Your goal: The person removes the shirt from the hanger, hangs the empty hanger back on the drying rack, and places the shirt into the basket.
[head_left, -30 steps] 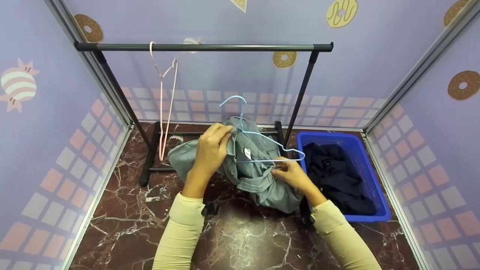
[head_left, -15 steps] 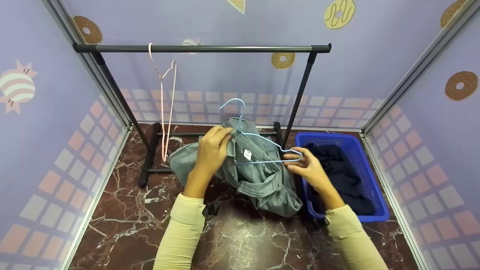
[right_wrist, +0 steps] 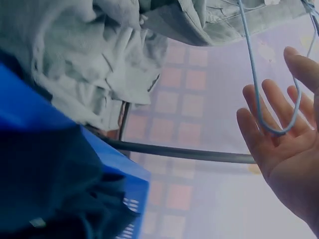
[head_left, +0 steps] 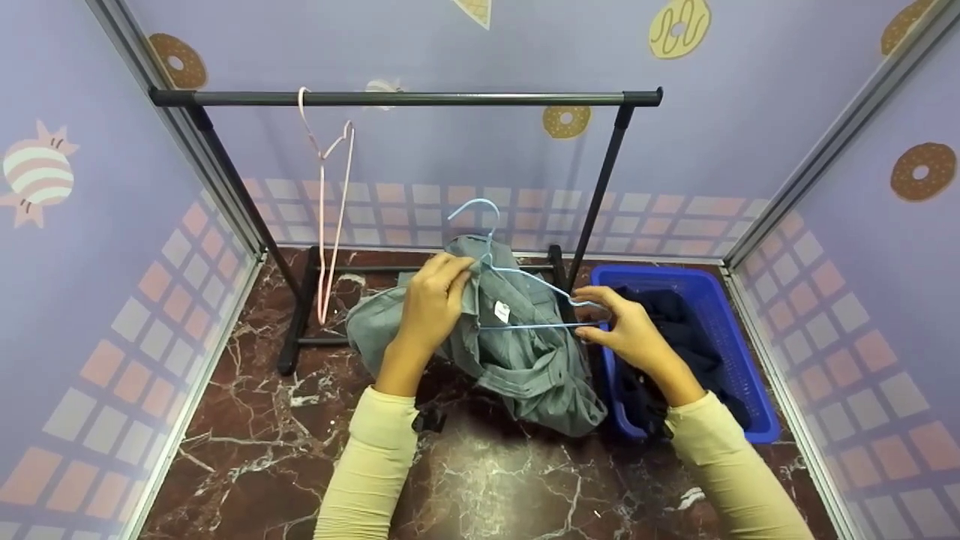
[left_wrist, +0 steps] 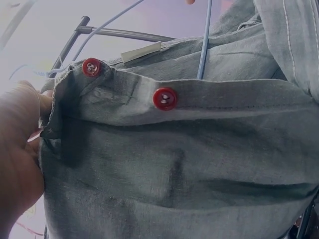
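A grey-green shirt (head_left: 525,375) with red buttons (left_wrist: 165,99) hangs bunched over the floor, a white label showing inside its collar. My left hand (head_left: 433,304) pinches the collar edge beside the neck of a light blue hanger (head_left: 536,280). The hanger's left part is inside the shirt; its right arm sticks out bare. At that bare end is my right hand (head_left: 630,330), palm facing the hanger. In the right wrist view, the fingers (right_wrist: 271,107) are extended and spread behind the hanger's looped end, with the thumb apart from them.
A black clothes rack (head_left: 420,98) stands behind, with a pink hanger (head_left: 322,225) on the left of its rail. To the right, a blue basket (head_left: 765,405) holds dark navy clothing (head_left: 697,352). Patterned walls close in the back and both sides.
My right hand has left the shirt's right side and moved right to the hanger's end. The hanger has shifted slightly right, and my left hand, still gripping the collar, has shifted with it.
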The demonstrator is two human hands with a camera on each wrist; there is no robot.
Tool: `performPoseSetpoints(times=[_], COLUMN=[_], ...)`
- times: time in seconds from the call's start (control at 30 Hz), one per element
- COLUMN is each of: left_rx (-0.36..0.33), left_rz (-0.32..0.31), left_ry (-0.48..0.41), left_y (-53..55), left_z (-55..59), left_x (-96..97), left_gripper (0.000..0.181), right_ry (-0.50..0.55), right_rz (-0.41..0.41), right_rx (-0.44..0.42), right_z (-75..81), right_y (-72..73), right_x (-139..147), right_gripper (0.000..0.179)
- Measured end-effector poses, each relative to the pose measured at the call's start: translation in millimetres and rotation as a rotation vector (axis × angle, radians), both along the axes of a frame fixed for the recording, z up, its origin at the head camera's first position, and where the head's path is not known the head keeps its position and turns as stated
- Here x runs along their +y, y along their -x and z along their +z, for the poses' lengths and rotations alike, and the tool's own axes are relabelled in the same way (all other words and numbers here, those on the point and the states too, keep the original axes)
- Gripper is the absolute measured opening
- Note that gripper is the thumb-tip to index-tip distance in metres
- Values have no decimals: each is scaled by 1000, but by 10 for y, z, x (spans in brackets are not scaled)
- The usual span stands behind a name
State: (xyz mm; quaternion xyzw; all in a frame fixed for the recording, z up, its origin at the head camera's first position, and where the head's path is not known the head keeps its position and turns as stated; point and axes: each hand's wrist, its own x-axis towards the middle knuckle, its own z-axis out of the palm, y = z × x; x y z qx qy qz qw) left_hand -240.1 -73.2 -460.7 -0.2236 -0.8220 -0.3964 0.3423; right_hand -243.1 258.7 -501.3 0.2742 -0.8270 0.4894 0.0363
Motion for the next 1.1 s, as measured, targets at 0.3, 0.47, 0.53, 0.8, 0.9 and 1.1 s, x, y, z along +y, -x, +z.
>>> performPoseSetpoints(times=[0.3,0.47,0.53,0.8,0.9,1.1], left_rx=[8,10,13,1,0,-14], left_rz=[-39,-54,-56,-62,-76,-101], left_ry=[11,13,20,53,42,64], left_y=[-13,-30,-34,-36,-29,-28], left_z=[6,-29,-42,-74,-65,-21], left_x=[113,164,178,192,187,179], left_gripper=[15,14,14,13,13,13], right_ry=[-390,-569,-602,-624,-603,-573], right_rz=[87,75,66,23,14,-10], right_rx=[149,272,301,399,412,424], right_z=[231,182,131,-3,-1,20], right_y=[35,11,-4,-59,-69,-84], right_x=[-86,-137,-152,-165,-160,-117], right_gripper=[61,75,80,74,72,69])
